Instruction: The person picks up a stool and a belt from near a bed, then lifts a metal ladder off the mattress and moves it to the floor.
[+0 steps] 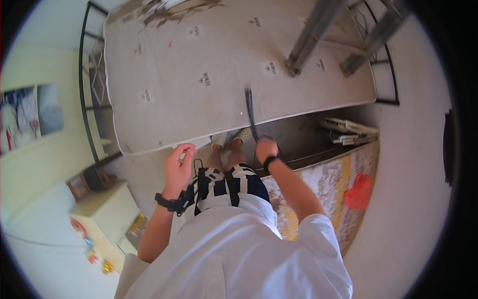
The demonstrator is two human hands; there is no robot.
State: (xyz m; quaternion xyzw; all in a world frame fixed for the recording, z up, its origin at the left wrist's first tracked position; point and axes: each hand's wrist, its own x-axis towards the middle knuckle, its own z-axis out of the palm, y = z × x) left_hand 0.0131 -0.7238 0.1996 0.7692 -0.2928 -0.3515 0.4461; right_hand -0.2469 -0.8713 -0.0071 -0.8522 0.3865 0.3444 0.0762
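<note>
The right hand (267, 149) is gripping a black strap (250, 110), its fingers clenching around it; the strap is extending forward over the near edge of the stained mattress (169, 117), contact with it being unclear. The left hand (178, 167) is hovering near that same edge, its fingers released and curling loosely

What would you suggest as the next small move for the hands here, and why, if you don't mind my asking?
I would probably bring the left hand across to steady the black strap. Only the right hand grips it, its far end reaches out in front of the mattress with no hand on it, and the left hand looks empty.
</note>
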